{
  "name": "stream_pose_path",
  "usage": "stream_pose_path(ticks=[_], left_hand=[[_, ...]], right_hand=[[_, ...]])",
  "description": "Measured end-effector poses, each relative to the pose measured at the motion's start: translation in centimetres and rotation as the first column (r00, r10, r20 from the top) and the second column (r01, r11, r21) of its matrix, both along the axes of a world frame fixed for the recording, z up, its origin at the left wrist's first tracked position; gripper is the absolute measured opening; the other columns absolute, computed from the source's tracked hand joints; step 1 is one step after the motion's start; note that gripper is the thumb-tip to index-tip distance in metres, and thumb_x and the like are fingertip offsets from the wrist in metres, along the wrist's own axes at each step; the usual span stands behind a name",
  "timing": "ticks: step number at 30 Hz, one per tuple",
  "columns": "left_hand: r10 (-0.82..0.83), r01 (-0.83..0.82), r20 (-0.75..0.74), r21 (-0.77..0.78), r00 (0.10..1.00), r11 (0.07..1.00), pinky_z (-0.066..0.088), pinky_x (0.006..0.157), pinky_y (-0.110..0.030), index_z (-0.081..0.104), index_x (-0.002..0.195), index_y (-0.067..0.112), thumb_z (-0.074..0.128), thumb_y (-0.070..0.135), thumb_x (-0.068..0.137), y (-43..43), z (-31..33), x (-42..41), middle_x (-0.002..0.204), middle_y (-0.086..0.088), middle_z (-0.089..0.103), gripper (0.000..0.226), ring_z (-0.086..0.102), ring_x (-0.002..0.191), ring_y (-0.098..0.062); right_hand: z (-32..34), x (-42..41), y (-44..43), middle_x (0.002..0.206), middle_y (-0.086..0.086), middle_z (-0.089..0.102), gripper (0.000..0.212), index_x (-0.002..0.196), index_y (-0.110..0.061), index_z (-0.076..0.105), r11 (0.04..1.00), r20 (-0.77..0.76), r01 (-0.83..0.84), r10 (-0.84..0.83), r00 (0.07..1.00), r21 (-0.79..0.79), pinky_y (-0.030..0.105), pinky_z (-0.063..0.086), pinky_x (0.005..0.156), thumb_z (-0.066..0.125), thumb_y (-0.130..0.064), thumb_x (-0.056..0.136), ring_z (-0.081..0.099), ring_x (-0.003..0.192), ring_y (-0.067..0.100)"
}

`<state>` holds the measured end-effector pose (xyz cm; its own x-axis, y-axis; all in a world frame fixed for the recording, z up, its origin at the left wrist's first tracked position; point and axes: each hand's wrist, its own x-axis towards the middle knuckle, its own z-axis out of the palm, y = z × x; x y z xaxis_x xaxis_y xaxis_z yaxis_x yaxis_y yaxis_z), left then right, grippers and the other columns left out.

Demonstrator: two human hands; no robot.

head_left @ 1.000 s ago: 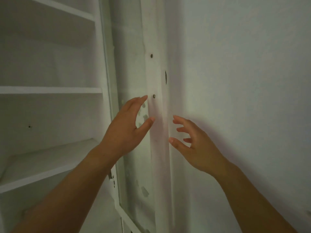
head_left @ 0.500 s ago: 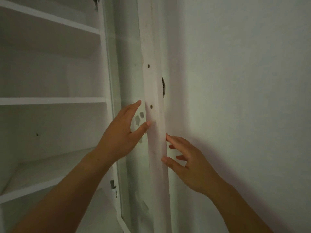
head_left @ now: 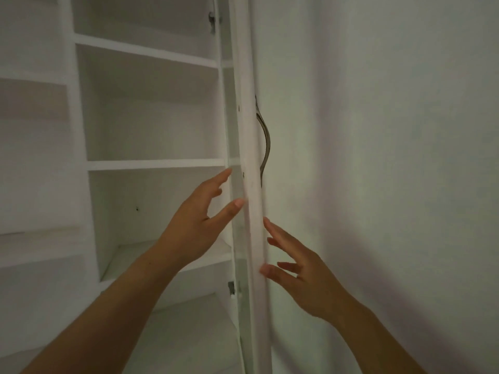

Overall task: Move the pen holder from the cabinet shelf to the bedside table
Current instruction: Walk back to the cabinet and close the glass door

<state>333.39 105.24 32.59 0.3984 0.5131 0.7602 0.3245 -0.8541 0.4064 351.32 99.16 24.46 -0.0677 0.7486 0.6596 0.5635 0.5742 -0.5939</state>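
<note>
White door edge point(head_left: 253, 211) between hands point(head_left: 193, 230) point(head_left: 306, 276)

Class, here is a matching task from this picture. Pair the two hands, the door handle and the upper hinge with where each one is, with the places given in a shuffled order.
Things:
1. left hand
2. right hand
3. door handle
4. upper hinge

Places:
A. near the top of the picture, left of the door edge
B. on the wall side of the door edge
C. on the side of the door edge towards the shelves
D. dark curved metal, above the right hand

Pairs: 1-C, 2-B, 3-D, 4-A
</note>
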Motion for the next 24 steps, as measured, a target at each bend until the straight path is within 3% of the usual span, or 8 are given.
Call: stream_pose_path(ticks=[3, 8, 14, 16, 19, 24], left_hand=[[-0.036, 0.036, 0.02, -0.011, 0.999, 0.999, 0.038, 0.096, -0.028, 0.022, 0.137, 0.046, 0.047, 0.058, 0.074, -0.4, -0.2, -1.4, 0.143, 0.017, 0.033, 0.069, 0.039, 0.121, 0.0], [0.005, -0.004, 0.043, -0.017, 0.999, 1.0, 0.04, 0.101, -0.035, 0.021, 0.135, 0.046, 0.049, 0.052, 0.074, -0.2, -0.2, -4.3, 0.145, 0.014, 0.033, 0.067, 0.04, 0.124, -0.005], [0.058, -0.058, -0.005, 0.049, 0.998, 0.997, 0.035, 0.093, -0.018, 0.02, 0.136, 0.05, 0.051, 0.053, 0.076, 1.4, -0.4, -8.0, 0.126, 0.038, 0.033, 0.067, 0.038, 0.113, 0.014], [0.079, -0.078, -0.015, 0.067, 0.997, 0.995, 0.032, 0.086, -0.01, 0.018, 0.133, 0.055, 0.05, 0.053, 0.077, 2.1, -0.5, -9.3, 0.118, 0.046, 0.029, 0.064, 0.035, 0.107, 0.024], [0.104, -0.103, -0.017, 0.048, 0.994, 0.994, 0.031, 0.084, -0.008, 0.019, 0.133, 0.054, 0.049, 0.051, 0.078, 3.2, -0.6, -11.3, 0.123, 0.04, 0.032, 0.063, 0.036, 0.105, 0.023], [0.106, -0.105, -0.048, 0.02, 0.993, 0.994, 0.035, 0.089, -0.017, 0.015, 0.138, 0.05, 0.051, 0.046, 0.081, 5.6, -0.2, -14.7, 0.14, 0.021, 0.035, 0.068, 0.039, 0.113, 0.01]], right_hand=[[-0.3, -1.6, 1.1, 0.143, -0.029, 0.033, 0.063, 0.134, -0.057, 0.022, 0.997, -0.007, -0.073, 0.073, 0.997, -0.028, 0.039, 0.04, 0.104, 0.053, -0.056, 0.08, 0.034, 0.13, -0.004], [-0.9, -4.6, 3.0, 0.142, -0.025, 0.036, 0.063, 0.13, -0.063, 0.019, 0.992, -0.031, -0.125, 0.124, 0.992, -0.025, 0.034, 0.042, 0.102, 0.051, -0.066, 0.076, 0.036, 0.129, -0.001], [-1.0, -8.5, 4.7, 0.138, -0.035, 0.034, 0.061, 0.124, -0.071, 0.017, 0.996, -0.011, -0.081, 0.082, 0.997, 0.027, 0.008, 0.039, 0.091, 0.051, -0.067, 0.074, 0.036, 0.126, -0.007], [-1.1, -9.8, 5.3, 0.134, -0.042, 0.03, 0.061, 0.126, -0.068, 0.018, 0.996, 0.005, -0.072, 0.072, 0.997, 0.061, 0.018, 0.04, 0.1, 0.053, -0.062, 0.076, 0.033, 0.126, -0.011], [-1.1, -11.7, 6.6, 0.132, -0.051, 0.022, 0.065, 0.13, -0.064, 0.017, 0.994, 0.041, -0.064, 0.061, 0.997, 0.084, 0.033, 0.037, 0.107, 0.052, -0.065, 0.075, 0.027, 0.128, -0.014], [-0.6, -13.9, 9.3, 0.144, -0.038, 0.014, 0.078, 0.133, -0.061, 0.013, 0.995, 0.058, -0.065, 0.06, 0.997, 0.081, 0.04, 0.035, 0.108, 0.061, -0.063, 0.071, 0.019, 0.134, -0.009]])
